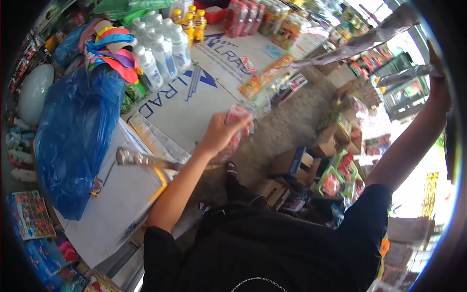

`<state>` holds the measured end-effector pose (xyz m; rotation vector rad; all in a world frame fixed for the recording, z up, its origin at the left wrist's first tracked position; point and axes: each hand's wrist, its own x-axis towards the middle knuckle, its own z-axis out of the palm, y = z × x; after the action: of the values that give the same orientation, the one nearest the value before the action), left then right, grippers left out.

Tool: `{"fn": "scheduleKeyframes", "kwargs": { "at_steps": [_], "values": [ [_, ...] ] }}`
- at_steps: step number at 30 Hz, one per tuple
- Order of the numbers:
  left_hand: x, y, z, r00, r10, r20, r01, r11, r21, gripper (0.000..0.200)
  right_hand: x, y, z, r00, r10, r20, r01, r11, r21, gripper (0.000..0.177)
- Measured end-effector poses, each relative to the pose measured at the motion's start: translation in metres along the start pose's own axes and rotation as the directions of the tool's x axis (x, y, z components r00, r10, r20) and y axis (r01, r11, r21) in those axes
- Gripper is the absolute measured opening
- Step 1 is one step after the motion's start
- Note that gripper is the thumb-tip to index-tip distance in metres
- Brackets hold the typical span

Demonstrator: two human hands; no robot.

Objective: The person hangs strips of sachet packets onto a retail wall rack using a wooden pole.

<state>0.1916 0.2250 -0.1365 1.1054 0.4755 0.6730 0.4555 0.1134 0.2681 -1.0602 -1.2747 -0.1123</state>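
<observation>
Over the edge of the board-covered table, my left hand (pixel 224 132) is closed round a small clear packet (pixel 237 117) with red-and-white print. The lower part of the packet hangs beneath the fingers. My right arm stretches up and out to the far right, with my right hand (pixel 438 63) raised at the dark rim of the view. Next to that hand is the end of a grey, plastic-wrapped pole (pixel 406 75); the fingers are blurred and partly cut off. A longer wrapped pole (pixel 360 46) slants across above it.
The white printed board (pixel 214 92) carries water bottles (pixel 163 48), yellow-capped bottles (pixel 194 27) and red drink bottles (pixel 241 19). A blue plastic bag (pixel 78 131) lies at left near a brown post (pixel 146 159). Cardboard boxes (pixel 292 163) and a green basket (pixel 335 170) stand on the floor.
</observation>
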Motion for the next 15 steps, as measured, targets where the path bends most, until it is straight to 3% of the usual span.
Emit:
{"fn": "scheduleKeyframes", "kwargs": {
  "at_steps": [3, 4, 5, 9, 11, 12, 15],
  "values": [
    [0.0, -0.011, -0.004, 1.0, 0.015, -0.003, -0.015, 1.0, 0.023, 0.026, 0.021, -0.07, -0.033, 0.949, -0.159, 0.271, 0.202, 0.97, -0.138, 0.041],
    [0.003, -0.015, -0.006, 0.999, 0.046, -0.009, -0.046, 0.999, 0.029, 0.026, 0.018, -0.097, -0.046, 0.982, -0.086, 0.171, 0.098, 0.993, -0.065, 0.041],
    [0.003, -0.011, -0.003, 0.997, 0.078, -0.017, -0.077, 0.996, 0.035, 0.027, 0.009, -0.121, -0.044, 0.985, -0.083, 0.149, 0.098, 0.99, -0.098, 0.041],
    [-0.003, 0.012, 0.011, 0.997, 0.072, 0.024, -0.072, 0.997, 0.027, 0.027, -0.018, -0.171, -0.061, 0.982, -0.069, 0.175, 0.116, 0.954, -0.277, 0.039],
    [-0.007, 0.028, 0.021, 0.999, 0.045, -0.009, -0.044, 0.99, 0.136, 0.03, -0.026, -0.182, -0.067, 0.978, -0.037, 0.206, 0.113, 0.923, -0.367, 0.039],
    [-0.003, 0.029, 0.025, 0.989, 0.141, 0.052, -0.144, 0.988, 0.049, 0.038, -0.03, -0.186, -0.069, 0.973, -0.018, 0.231, 0.114, 0.904, -0.412, 0.038],
    [-0.002, 0.043, 0.035, 0.987, 0.116, 0.108, -0.106, 0.99, -0.097, 0.052, -0.041, -0.191, -0.08, 0.947, 0.046, 0.319, 0.147, 0.819, -0.554, 0.037]
  ]
}}
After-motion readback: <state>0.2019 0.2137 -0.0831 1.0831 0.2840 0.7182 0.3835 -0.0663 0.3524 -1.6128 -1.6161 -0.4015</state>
